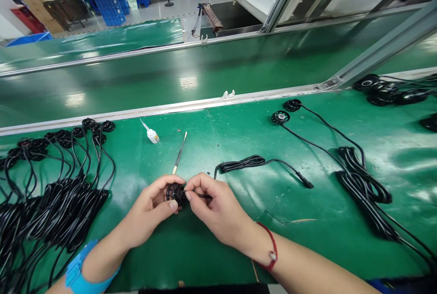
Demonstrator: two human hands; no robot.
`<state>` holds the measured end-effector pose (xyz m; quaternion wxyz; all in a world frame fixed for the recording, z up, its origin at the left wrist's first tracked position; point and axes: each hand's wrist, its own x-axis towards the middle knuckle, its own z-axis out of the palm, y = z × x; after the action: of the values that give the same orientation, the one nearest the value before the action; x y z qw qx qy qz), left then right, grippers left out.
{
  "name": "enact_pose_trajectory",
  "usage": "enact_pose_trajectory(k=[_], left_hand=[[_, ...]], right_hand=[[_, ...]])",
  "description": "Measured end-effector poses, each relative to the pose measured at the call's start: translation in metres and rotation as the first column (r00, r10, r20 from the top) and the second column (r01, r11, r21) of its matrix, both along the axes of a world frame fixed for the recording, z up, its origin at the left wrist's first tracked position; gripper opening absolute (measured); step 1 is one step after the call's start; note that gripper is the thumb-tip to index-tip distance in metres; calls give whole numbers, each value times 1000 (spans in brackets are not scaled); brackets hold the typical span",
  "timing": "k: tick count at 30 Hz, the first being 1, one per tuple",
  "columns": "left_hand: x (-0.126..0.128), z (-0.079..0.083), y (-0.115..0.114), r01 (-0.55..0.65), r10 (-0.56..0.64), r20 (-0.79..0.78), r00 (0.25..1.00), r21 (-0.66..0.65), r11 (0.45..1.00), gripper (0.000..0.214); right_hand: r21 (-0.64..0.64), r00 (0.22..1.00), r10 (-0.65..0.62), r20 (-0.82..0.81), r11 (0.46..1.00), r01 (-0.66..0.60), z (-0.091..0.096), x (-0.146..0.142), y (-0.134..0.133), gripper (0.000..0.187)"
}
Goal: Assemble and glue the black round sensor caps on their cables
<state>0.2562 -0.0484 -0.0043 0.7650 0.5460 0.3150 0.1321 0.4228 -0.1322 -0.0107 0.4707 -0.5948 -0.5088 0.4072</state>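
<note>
My left hand (148,210) is closed round a small black round slotted part (175,192), with the thumb in front and the fingers behind. My right hand (220,207) pinches the black cable (201,195) close to where it meets that part. The exact pinch point is partly hidden by the fingers. The cable leads to a tied coil (243,163) lying beyond my right hand, ending in a plug (305,181). Just past my left hand lies a thin brush (180,153). A small white bottle with a pointed nozzle (150,132) rests farther back.
Many similar coiled cables (68,212) with black round ends are heaped at left. Two more coiled cables (363,194) lie at right, their round ends (280,117) toward the back. A metal rail (164,113) borders the green tabletop (218,134), and a slanted metal post (382,53) rises at right.
</note>
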Motion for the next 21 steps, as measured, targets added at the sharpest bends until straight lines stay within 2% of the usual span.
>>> enact_pose_trajectory(k=[4,8,12,18,21], left_hand=[[-1,-1,-1,-12,11,39,999,9,1000,32],[-1,-4,-2,-9,8,42,999,15,1000,32],[-1,-6,-1,-7,7,49,999,3,1000,32],[0,-5,0,-23,37,92,995,-143,989,34],[2,-3,0,-28,48,112,993,-171,985,33]], right_hand=[[-65,1000,6,-28,998,-7,0,0,0,6],[-55,1000,-4,-2,999,4,3,-1,-2,6],[40,995,-13,97,999,9,3,-3,-3,11],[216,989,4,146,976,-36,0,-2,-3,14],[279,961,10,276,956,-90,0,0,-4,18]])
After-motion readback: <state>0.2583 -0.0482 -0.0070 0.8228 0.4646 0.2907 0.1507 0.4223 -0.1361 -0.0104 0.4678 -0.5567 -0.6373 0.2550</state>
